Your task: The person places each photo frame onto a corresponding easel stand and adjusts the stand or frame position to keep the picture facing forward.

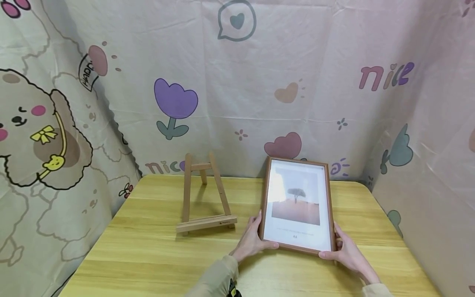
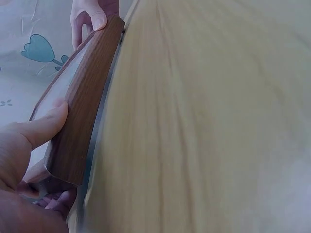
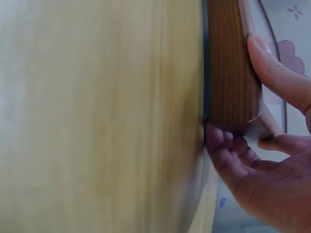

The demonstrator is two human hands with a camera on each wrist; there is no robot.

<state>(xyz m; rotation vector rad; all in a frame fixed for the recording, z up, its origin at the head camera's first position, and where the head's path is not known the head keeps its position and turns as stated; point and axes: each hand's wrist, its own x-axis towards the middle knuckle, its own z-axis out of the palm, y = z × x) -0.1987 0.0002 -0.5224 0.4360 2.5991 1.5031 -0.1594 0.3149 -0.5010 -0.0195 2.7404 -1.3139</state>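
Note:
A brown wooden picture frame (image 1: 297,234) with a tree print stands tilted back toward the far side of the table, held at both lower corners. My left hand (image 1: 254,239) grips its lower left corner, the thumb lying along the bottom edge and the other fingers curled behind. At the lower right corner my right hand (image 1: 346,251) holds on the same way; in the right wrist view its curled fingers (image 3: 233,155) reach under the frame's edge. To the left a small wooden easel (image 1: 206,223) stands upright on its legs, apart from both hands.
The light wood table (image 1: 148,251) carries the easel and lies beneath the frame. A printed cloth (image 1: 237,82) with flowers, hearts and a cartoon animal hangs behind it and along both sides.

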